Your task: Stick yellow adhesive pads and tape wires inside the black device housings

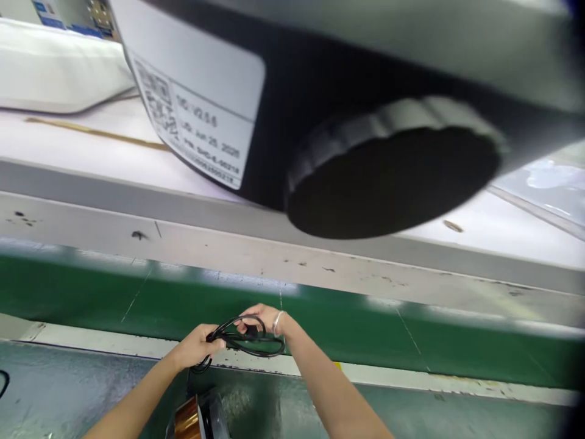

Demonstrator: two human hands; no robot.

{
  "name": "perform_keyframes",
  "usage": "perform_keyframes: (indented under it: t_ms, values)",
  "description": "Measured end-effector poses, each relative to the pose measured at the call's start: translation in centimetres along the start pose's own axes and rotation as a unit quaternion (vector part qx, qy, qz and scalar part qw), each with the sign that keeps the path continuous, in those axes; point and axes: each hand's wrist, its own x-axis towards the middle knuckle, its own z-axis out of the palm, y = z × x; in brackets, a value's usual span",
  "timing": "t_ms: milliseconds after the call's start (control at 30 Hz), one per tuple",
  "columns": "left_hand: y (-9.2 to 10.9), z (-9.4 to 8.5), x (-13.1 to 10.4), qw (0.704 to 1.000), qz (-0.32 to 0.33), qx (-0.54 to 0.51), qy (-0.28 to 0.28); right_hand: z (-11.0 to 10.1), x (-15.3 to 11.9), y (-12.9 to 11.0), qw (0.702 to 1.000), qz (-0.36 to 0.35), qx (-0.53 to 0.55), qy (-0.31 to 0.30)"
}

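A black cable point(269, 353), gathered in loops, hangs between my two hands over the front edge of the green belt. My left hand point(196, 347) is closed round the bunched middle of the loops. On the other side, my right hand point(259, 317), with a bracelet at the wrist, pinches the cable near its upper loop. A small dark block, perhaps the plug point(251, 331), shows just under the right fingers; they partly cover it. Below my left hand lies a part with a copper-coloured band point(188, 421), cut off by the frame's bottom edge.
A large blurred device with a white label point(205, 116) and a round black ribbed piece point(397, 183) fills the upper view. Behind it runs a white shelf point(82, 137). The green belt point(329, 317) crosses below, before a grey-green work surface point(91, 378).
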Motion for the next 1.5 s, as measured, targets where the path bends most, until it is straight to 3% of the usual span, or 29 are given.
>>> perform_keyframes:
  t_ms: [100, 233, 367, 467, 600, 867, 967, 1200, 1367, 1500]
  values:
    - [-0.7, -0.1, 0.4, 0.997, -0.004, -0.044, 0.057, 5.0, -0.4, 1.8, 0.990, 0.027, 0.091, 0.101]
    - [-1.3, 0.2, 0.7, 0.988, -0.037, -0.060, 0.138, 12.0, 0.3, 1.9, 0.947, 0.071, 0.155, 0.272]
    - [-1.4, 0.6, 0.6, 0.982, -0.043, -0.039, 0.179, 15.7, -0.8, 0.4, 0.920, 0.059, 0.137, 0.362]
    - [-1.7, 0.4, 0.3, 0.978, -0.043, -0.019, 0.205, 15.6, -2.8, -0.8, 0.939, -0.006, 0.072, 0.335]
    - [-2.1, 0.0, -0.1, 0.976, -0.038, -0.009, 0.216, 13.9, -4.4, -1.8, 0.964, -0.110, -0.038, 0.239]
    - [-1.3, 0.9, 0.5, 0.993, 0.035, -0.002, 0.117, 12.9, -2.8, -3.1, 0.943, -0.168, -0.219, 0.186]
    - [-1.6, 0.5, 0.7, 0.993, 0.029, -0.010, 0.118, 12.0, -2.8, -2.1, 0.939, -0.154, -0.226, 0.210]
    - [-2.2, 0.0, 0.5, 0.995, -0.008, -0.021, 0.100, 8.8, -1.9, 3.6, 0.936, -0.071, -0.166, 0.301]
    - [-2.3, 0.4, 0.7, 0.994, -0.006, -0.028, 0.105, 10.5, 1.8, 4.4, 0.944, -0.030, -0.093, 0.315]
    - [-3.1, 0.4, 0.7, 0.983, -0.027, -0.019, 0.178, 12.2, 2.3, 3.2, 0.940, 0.004, -0.061, 0.336]
